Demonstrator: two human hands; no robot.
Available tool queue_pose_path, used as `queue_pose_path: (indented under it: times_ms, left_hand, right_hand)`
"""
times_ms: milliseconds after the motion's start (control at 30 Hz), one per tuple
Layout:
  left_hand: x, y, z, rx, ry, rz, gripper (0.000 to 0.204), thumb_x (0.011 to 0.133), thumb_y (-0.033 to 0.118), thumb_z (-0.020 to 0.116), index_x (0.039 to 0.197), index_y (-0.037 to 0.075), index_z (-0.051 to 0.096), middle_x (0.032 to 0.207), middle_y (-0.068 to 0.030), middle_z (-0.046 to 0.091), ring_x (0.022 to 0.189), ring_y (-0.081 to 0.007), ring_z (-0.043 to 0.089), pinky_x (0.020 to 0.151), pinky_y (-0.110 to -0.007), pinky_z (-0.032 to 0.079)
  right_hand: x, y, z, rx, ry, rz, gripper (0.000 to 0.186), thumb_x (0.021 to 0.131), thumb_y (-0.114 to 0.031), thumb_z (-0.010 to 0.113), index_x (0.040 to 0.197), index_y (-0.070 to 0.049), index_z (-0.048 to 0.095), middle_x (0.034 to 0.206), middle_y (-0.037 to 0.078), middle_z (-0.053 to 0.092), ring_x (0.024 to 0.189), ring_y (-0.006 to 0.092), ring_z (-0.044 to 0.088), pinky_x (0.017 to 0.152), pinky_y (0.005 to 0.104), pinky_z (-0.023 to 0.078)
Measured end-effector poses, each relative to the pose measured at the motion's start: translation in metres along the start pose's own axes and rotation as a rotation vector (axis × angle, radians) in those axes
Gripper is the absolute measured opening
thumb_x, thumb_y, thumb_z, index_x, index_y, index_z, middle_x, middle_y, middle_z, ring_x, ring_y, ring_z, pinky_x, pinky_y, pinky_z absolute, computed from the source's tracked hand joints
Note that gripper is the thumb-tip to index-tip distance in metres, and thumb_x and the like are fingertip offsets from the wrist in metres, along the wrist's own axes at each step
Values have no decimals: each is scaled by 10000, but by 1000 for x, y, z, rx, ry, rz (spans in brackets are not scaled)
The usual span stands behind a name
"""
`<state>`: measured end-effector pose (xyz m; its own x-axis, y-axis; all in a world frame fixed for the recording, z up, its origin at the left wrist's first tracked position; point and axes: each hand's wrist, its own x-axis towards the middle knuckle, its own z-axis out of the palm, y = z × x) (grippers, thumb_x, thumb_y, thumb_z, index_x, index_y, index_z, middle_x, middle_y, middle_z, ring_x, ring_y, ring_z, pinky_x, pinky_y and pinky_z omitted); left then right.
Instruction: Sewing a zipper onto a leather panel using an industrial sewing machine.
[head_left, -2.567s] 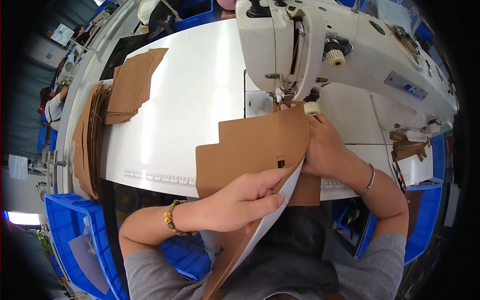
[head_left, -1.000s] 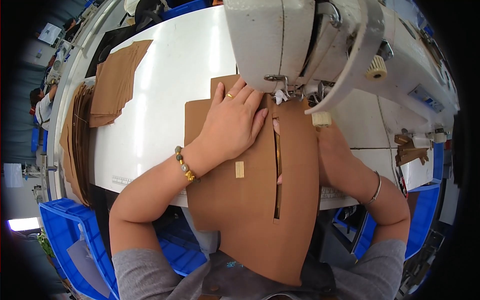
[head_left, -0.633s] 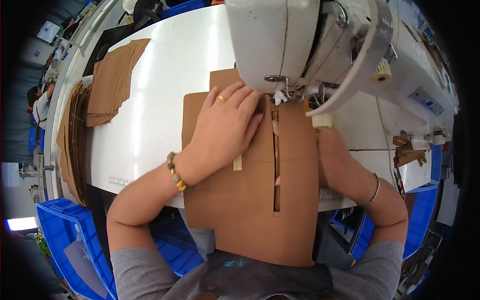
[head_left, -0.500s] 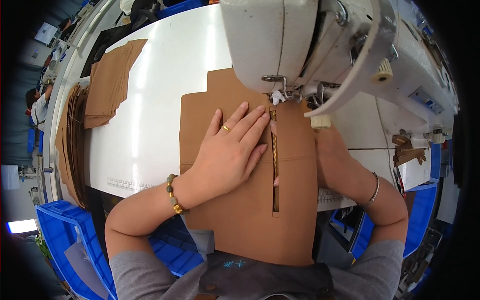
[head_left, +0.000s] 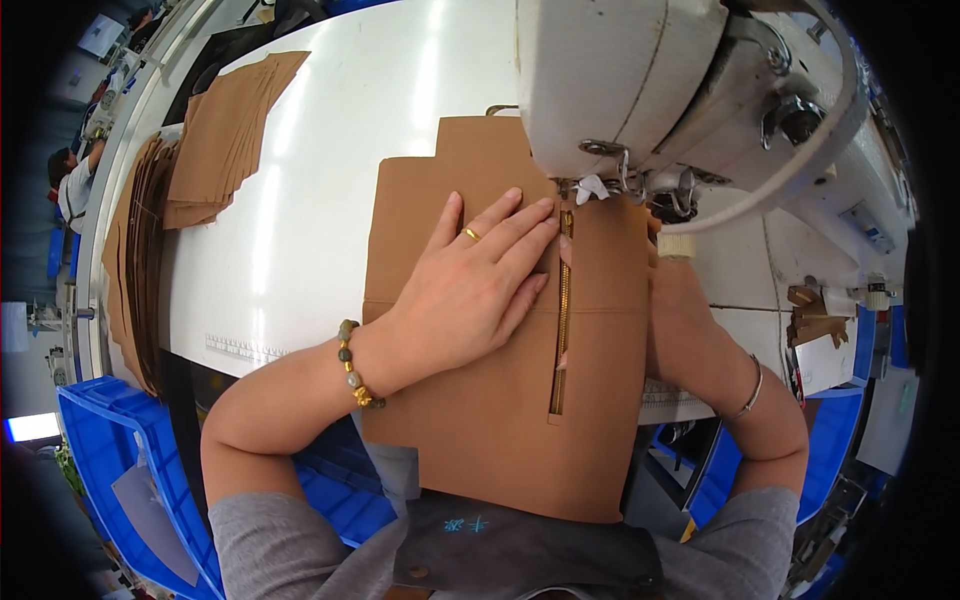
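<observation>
A brown sheet-like panel (head_left: 500, 430) with a long slot lies under the sewing machine (head_left: 620, 90). A gold-toothed zipper (head_left: 563, 300) runs along that slot, its far end close to the presser foot (head_left: 592, 188). My left hand (head_left: 475, 280) rests flat on the panel, left of the zipper, fingers stretched toward the needle area. Reaching beneath the panel's right side is my right hand (head_left: 675, 300). Bits of its fingers show through the slot, but most are hidden, so its grip cannot be made out.
At the left of the white table (head_left: 320, 200) lie a fanned stack of brown pieces (head_left: 225, 140) and a thicker brown pile (head_left: 140, 260). Blue bins stand at the left (head_left: 100, 430) and right (head_left: 830, 440). Brown scraps (head_left: 822, 320) sit at the far right. Another person (head_left: 75, 185) is far left.
The view has shifted, so the machine appears farther right. The panel with its zipper now looks slightly tilted, its far end leaning right. Both hands keep their places on and under it.
</observation>
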<state>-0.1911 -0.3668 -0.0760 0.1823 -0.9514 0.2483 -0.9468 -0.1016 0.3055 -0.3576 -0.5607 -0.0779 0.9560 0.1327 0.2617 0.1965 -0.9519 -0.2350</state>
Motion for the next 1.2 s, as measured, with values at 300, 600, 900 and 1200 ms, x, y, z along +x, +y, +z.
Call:
queue_pose_path:
  times_ms: [300, 600, 900, 1200]
  left_hand:
    - [0, -1, -2, -9, -59, 25, 521, 1003, 171, 626, 1506, 65, 542, 1612, -104, 491, 1498, -357, 447, 1200, -670, 292]
    - [1, -4, -2, -36, -48, 25, 518, 1003, 163, 621, 1509, 80, 545, 1609, -97, 499, 1493, -352, 454, 1206, -662, 290]
    - [3, -3, -5, -27, -72, 16, 518, 996, 152, 608, 1504, 81, 541, 1610, -85, 494, 1497, -337, 448, 1205, -657, 294]
    - [9, -3, -9, 43, -54, 49, 487, 974, 143, 622, 1454, 80, 572, 1526, -83, 560, 1408, -313, 529, 1148, -618, 384]
  right_hand:
    - [-1, -1, 0, -22, 21, -7, 621, 842, -351, 718, 1398, -86, 645, 1301, 100, 716, 1171, 305, 697, 1152, 641, 381]
    - [-1, -1, 0, -21, 40, 18, 612, 846, -347, 714, 1397, -87, 648, 1326, 110, 701, 1178, 303, 689, 1146, 637, 388]
    - [0, 0, 0, -4, 37, 9, 612, 851, -341, 712, 1402, -84, 646, 1316, 102, 708, 1122, 297, 712, 1133, 653, 392]
    - [2, -3, -5, 10, -3, 21, 586, 860, -328, 702, 1380, -64, 644, 1315, 107, 703, 1184, 280, 690, 1134, 643, 398]
